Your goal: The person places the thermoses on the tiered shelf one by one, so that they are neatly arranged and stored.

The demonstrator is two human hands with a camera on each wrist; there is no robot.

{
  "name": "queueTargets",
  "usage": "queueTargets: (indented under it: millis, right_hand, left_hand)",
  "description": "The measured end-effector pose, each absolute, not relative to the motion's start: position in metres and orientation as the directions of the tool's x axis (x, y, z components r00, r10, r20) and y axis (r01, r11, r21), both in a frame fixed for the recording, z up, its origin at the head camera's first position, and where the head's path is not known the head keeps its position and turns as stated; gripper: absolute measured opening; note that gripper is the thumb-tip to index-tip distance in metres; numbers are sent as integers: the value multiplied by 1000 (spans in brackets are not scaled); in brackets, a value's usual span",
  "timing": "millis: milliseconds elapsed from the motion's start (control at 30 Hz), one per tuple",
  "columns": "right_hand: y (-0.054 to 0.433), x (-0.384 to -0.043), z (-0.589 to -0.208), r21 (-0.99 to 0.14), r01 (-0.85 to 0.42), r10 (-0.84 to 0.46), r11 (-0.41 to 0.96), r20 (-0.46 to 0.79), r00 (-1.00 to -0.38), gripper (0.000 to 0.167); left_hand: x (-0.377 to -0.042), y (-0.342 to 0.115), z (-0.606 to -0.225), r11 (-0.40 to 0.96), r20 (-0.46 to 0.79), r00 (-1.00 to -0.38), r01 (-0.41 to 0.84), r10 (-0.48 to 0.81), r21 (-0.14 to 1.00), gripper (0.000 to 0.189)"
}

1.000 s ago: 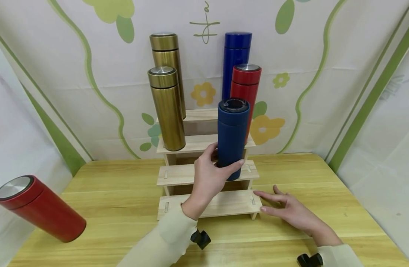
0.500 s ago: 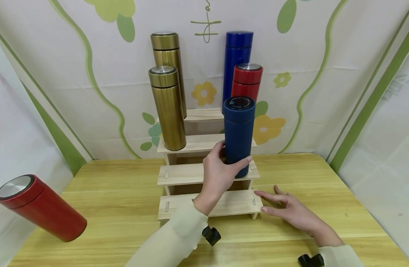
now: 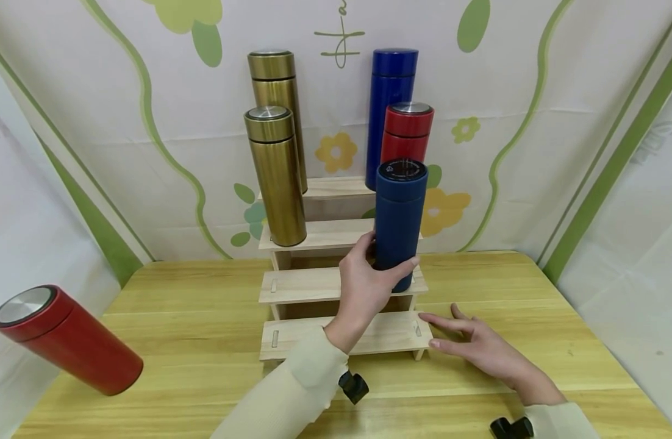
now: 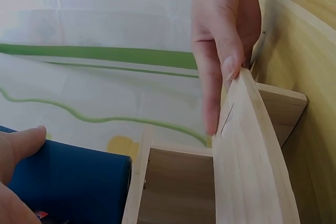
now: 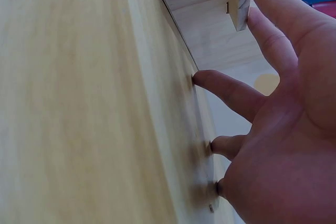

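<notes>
My left hand [image 3: 369, 283] grips the lower part of a dark blue thermos bottle [image 3: 400, 219], thumb on its near right side. The bottle stands upright at the right end of the second step from the bottom of a wooden tiered stand [image 3: 300, 286], its base close to the board in the left wrist view. My right hand [image 3: 481, 347] has its fingers spread, with thumb and forefinger at the right end of the lowest step. In the right wrist view its other fingertips [image 5: 202, 78] rest on the table. Behind the dark blue bottle stands a red thermos [image 3: 407, 131], partly hidden.
Two gold thermoses [image 3: 278, 189] stand at the left of the upper steps. A bright blue thermos [image 3: 391, 110] is on the top step at right. Another red thermos [image 3: 69, 341] is at the left of the wooden table [image 3: 193, 317]. A patterned cloth hangs behind.
My left hand has moved the dark blue bottle to the right, and its base now sits nearer the right end of the second step. The right hand has stayed put.
</notes>
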State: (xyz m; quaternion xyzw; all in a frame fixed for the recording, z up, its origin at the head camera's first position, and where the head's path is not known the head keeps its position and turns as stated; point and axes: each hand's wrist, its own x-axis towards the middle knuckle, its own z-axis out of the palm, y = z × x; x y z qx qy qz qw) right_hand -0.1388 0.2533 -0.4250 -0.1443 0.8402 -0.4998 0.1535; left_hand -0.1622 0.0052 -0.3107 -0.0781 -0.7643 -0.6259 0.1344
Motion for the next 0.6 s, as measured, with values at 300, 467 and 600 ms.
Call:
queueTargets:
  millis: [300,467,600]
  right_hand:
    - [254,-140,-426,-888,-85,-397,451,-115,-911,47]
    - [253,-139,-424,-887,-73,-389,456,-125,-913,46]
    - [252,-139,-423,-885,-76,-387,460,-123,-914,46]
  left_hand:
    - [-163,8,-312,232,314,-949,300,-27,925,70]
    - [-164,8,-314,260,330,-944,312,-27,914,70]
    - [-165,9,-315,269,330,-943,310,-32,912,70]
